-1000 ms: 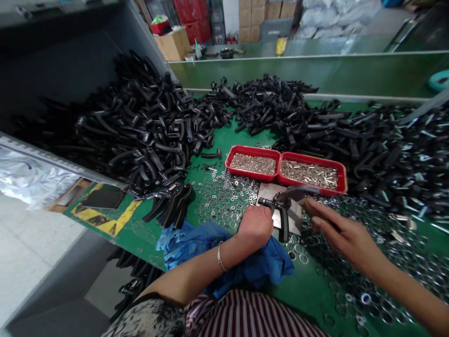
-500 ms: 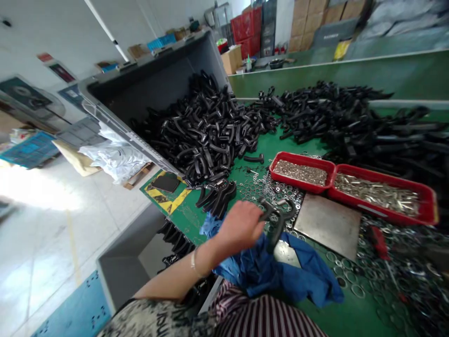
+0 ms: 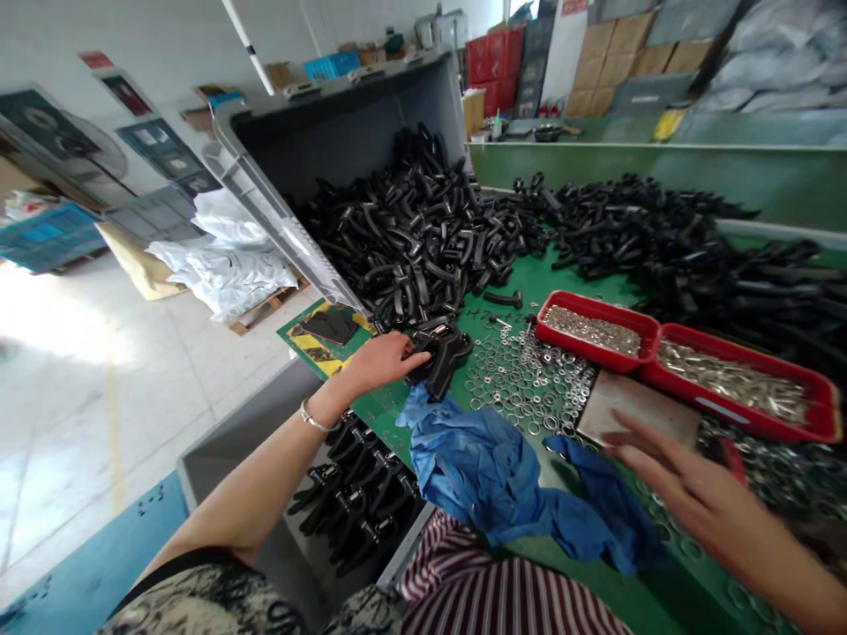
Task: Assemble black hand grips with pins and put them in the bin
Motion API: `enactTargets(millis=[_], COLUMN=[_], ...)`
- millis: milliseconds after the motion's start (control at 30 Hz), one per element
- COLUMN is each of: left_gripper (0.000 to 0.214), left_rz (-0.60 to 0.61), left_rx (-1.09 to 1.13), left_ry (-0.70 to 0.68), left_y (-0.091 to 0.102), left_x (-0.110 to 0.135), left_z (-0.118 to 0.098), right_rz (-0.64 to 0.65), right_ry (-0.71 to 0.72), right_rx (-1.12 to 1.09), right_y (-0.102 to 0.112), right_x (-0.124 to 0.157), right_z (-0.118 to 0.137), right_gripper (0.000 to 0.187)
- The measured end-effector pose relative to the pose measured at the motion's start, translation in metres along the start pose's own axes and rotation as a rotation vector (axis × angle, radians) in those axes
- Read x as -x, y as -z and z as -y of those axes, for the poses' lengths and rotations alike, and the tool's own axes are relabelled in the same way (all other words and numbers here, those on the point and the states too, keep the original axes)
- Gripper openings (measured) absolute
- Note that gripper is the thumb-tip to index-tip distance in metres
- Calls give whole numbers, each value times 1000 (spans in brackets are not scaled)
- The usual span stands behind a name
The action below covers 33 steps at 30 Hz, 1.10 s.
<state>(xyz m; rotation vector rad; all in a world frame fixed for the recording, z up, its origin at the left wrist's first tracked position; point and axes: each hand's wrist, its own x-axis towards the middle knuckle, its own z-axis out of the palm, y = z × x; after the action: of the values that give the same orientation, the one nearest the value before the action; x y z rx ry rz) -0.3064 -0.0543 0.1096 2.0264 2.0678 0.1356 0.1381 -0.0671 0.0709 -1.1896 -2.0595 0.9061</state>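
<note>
Workbench (image 3: 539, 272) in green bears a tipped grey crate (image 3: 271, 212) spilling black parts (image 3: 423, 238), and the step in hand looks like handling the small cluster of black assemblies (image 3: 445, 362) at the near left edge, just beyond the blue cloth (image 3: 476, 467); the next move there probably calls for fingers placed cleanly around one piece. The left hand (image 3: 378, 362), its arm stretched outward, meets the cluster's left side, thumb laid across, fingers curled (whether it grips a piece, I can't say). The right hand (image 3: 701, 485), blurred, hangs near the metal plate (image 3: 635, 406), fingers parted and unclenched, nothing visible in them. Smallest are loose metal rings (image 3: 516, 379), scattered between cluster and red trays (image 3: 781, 428).
</note>
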Motion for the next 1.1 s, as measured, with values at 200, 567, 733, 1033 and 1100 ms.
enactTargets(millis=[200,567,733,1033,1100], left_gripper=[62,68,77,75,69], left_rz=[407,383,-13,33,48], left_rx=[553,860,851,838,873], left_ry=[29,30,-161,-353,-420], left_y=[10,-18,-71,-126,-118], left_x=[-30,-16,35,43,40], left_z=[12,7,15,-3,-8], right_rz=[156,-57,-93,-48,-31], right_ry=[-240,-169,-8,-188,-168], right_rx=[-711,-496,-534,-799,-728], right_y=[-166,-211,-191,-212,-214], right_x=[-124,-142,-139,-152,-151], right_z=[65,79,93,100,100], right_gripper=[60,58,58,56,58])
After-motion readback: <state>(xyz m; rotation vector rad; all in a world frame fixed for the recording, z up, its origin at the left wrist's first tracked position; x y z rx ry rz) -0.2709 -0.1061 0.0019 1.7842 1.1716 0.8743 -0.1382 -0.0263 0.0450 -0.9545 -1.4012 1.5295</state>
